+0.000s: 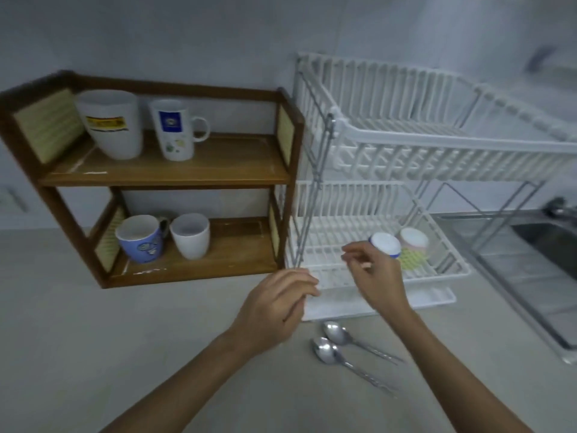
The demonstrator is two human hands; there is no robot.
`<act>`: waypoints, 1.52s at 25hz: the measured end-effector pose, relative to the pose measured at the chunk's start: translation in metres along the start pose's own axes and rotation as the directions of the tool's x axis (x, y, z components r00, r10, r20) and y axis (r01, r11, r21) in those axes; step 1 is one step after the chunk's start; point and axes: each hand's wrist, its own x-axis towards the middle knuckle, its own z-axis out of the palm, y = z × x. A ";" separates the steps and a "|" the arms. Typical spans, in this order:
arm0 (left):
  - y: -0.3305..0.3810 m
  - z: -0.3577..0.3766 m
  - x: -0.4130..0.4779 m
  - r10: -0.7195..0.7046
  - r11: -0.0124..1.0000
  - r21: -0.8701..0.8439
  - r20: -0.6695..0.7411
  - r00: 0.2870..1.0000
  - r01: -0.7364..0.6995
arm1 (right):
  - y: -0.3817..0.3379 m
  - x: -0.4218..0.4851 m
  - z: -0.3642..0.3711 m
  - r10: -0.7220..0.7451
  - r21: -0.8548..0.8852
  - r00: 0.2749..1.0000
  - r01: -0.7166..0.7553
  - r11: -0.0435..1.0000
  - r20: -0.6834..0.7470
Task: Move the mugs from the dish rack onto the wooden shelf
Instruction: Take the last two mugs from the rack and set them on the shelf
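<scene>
A white two-tier dish rack (390,142) stands right of a wooden shelf (175,173). Two mugs sit upside down on the rack's lower tier: a white and blue one (386,243) and a pastel checked one (413,250). My right hand (373,270) hovers just in front of the white and blue mug, fingers apart, holding nothing. My left hand (274,307) is loosely curled at the rack's front left corner, empty. The shelf's top board holds a large white cup (110,123) and a tall white mug (175,129). Its lower board holds a blue mug (140,239) and a white cup (190,235).
Two metal spoons (340,342) lie on the grey counter in front of the rack. A white drip tray (431,300) sits under the rack. A steel sink (546,245) with a tap is at the right edge. The rack's upper tier holds nothing I can see.
</scene>
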 end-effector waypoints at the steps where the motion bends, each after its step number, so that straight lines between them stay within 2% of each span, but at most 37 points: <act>1: 0.010 0.015 0.014 0.059 0.998 -0.002 0.036 0.998 -0.059 | 0.021 0.020 -0.020 0.034 -0.108 0.999 -0.032 0.994 0.014; 3: 0.024 0.047 0.044 0.123 0.988 0.073 0.124 0.985 -0.133 | 0.064 0.063 -0.057 0.149 -0.422 0.982 -0.086 0.902 0.117; 5: 0.032 0.079 0.076 0.157 0.939 0.261 0.250 0.955 -0.223 | 0.102 0.098 -0.087 0.287 -0.718 0.903 0.033 0.696 0.320; 6: 0.032 0.093 0.091 0.171 0.871 0.390 0.330 0.929 -0.299 | 0.115 0.111 -0.095 0.351 -0.789 0.841 0.136 0.600 0.411; 8: 0.032 0.119 0.120 0.147 0.636 0.611 0.504 0.851 -0.471 | 0.133 0.127 -0.103 0.419 -0.797 0.727 0.291 0.529 0.544; 9: 0.033 0.135 0.133 0.084 0.521 0.655 0.599 0.796 -0.548 | 0.140 0.132 -0.105 0.416 -0.783 0.702 0.335 0.524 0.578; 12: 0.026 0.186 0.150 -0.165 0.357 0.604 0.791 0.589 -0.712 | 0.146 0.144 -0.102 0.393 -0.781 0.694 0.413 0.469 0.603; 14: 0.021 0.207 0.156 -0.245 0.247 0.585 0.809 0.534 -0.773 | 0.148 0.151 -0.098 0.413 -0.785 0.674 0.454 0.422 0.612; 18: 0.008 0.217 0.163 -0.264 0.198 0.613 0.785 0.561 -0.765 | 0.145 0.163 -0.094 0.432 -0.793 0.665 0.523 0.311 0.609; 21: -0.008 0.209 0.164 -0.252 0.198 0.638 0.767 0.590 -0.744 | 0.139 0.165 -0.083 0.443 -0.770 0.667 0.632 0.090 0.600; 23: -0.016 0.207 0.166 -0.272 0.222 0.624 0.777 0.567 -0.749 | 0.139 0.169 -0.073 0.430 -0.717 0.663 0.695 -0.052 0.613; 24: -0.017 0.206 0.166 -0.269 0.232 0.622 0.780 0.565 -0.748 | 0.140 0.168 -0.067 0.429 -0.706 0.666 0.703 -0.086 0.610; 26: -0.019 0.201 0.168 -0.265 0.245 0.630 0.775 0.574 -0.737 | 0.145 0.166 -0.048 0.436 -0.729 0.672 0.683 -0.051 0.599; 28: -0.016 0.192 0.169 -0.252 0.289 0.709 0.704 0.664 -0.643 | 0.149 0.157 -0.032 0.458 -0.735 0.682 0.673 -0.087 0.571; 30: -0.010 0.176 0.167 -0.293 0.387 0.800 0.578 0.762 -0.458 | 0.152 0.149 -0.025 0.433 -0.691 0.692 0.697 -0.193 0.577; 31: -0.008 0.169 0.162 -0.370 0.457 0.825 0.516 0.773 -0.332 | 0.150 0.147 -0.029 0.419 -0.662 0.682 0.717 -0.219 0.599; 33: 0.001 0.153 0.151 -0.445 0.586 0.806 0.403 0.800 -0.080 | 0.145 0.153 -0.045 0.389 -0.642 0.655 0.744 -0.185 0.647; 35: 0.022 0.135 0.139 -0.465 0.715 0.657 0.193 0.864 0.238 | 0.133 0.161 -0.066 0.359 -0.692 0.653 0.722 -0.028 0.667; 36: 0.035 0.127 0.132 -0.508 0.763 0.500 0.073 0.858 0.409 | 0.127 0.164 -0.078 0.348 -0.728 0.659 0.675 0.116 0.667; 38: 0.064 0.110 0.113 -0.660 0.739 0.115 -0.075 0.748 0.663 | 0.115 0.165 -0.100 0.306 -0.724 0.680 0.492 0.483 0.666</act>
